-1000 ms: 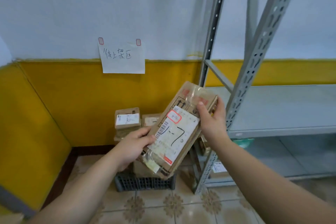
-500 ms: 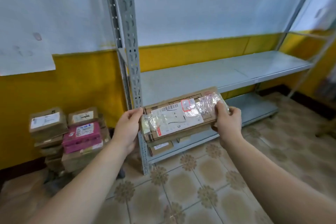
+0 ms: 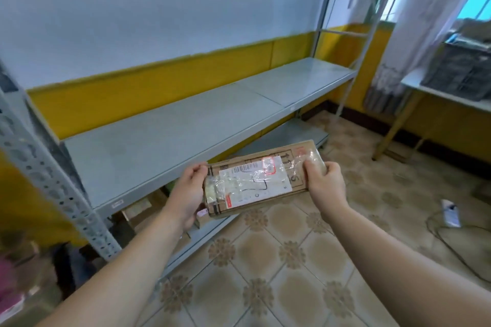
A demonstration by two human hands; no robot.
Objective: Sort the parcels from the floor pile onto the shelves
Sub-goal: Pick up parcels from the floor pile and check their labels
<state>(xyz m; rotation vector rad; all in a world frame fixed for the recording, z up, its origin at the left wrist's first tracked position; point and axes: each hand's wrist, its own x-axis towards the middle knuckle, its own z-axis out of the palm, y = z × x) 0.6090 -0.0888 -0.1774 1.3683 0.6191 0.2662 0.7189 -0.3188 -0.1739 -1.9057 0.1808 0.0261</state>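
Parcel: flat cardboard parcel [image 3: 257, 180], taped, shipping label [image 3: 252, 180] facing up, held in the air just in front of the grey middle shelf [image 3: 164, 138], above the tiled floor [image 3: 279, 260].
Left hand: left hand [image 3: 187, 194] grips the parcel's left short end, fingers curled round it.
Right hand: right hand [image 3: 325, 183] grips the right short end, thumb on top.
Long axis: runs left to right between the hands, roughly parallel to the shelf's front edge, with the right end a little higher.
Shelf from parcel: ahead and slightly to the left.
Nearer hand: the left, just beside the shelf edge.
Likely next move: carry the parcel forward, broadside, onto the shelf.
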